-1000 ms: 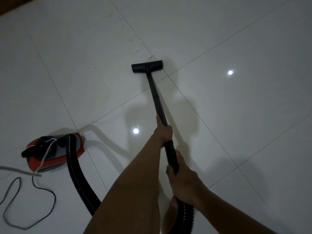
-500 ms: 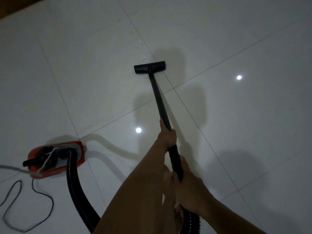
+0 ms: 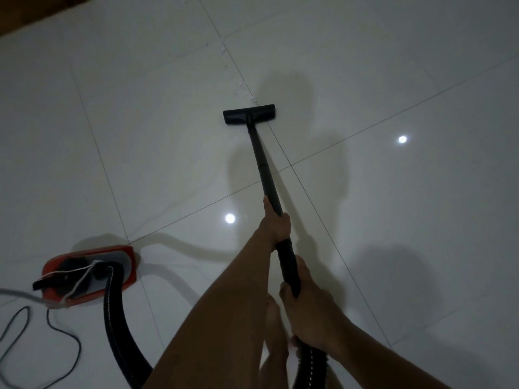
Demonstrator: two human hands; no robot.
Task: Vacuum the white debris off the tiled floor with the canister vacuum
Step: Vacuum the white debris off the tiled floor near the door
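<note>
My left hand point(image 3: 276, 224) and right hand point(image 3: 307, 301) gripped the wand point(image 3: 264, 169); its nozzle point(image 3: 250, 117), well ahead of them, sat just short of white debris point(image 3: 242, 89) along the floor point(image 3: 140, 136) seam, not yet picked up.

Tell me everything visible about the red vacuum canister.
The canister is a low, rounded red shell, plastic by its look, with a grey and black top. It sits flat on the tiled floor at lower left. A black ribbed hose plugs into its top, and a white cord lies across it.
</note>
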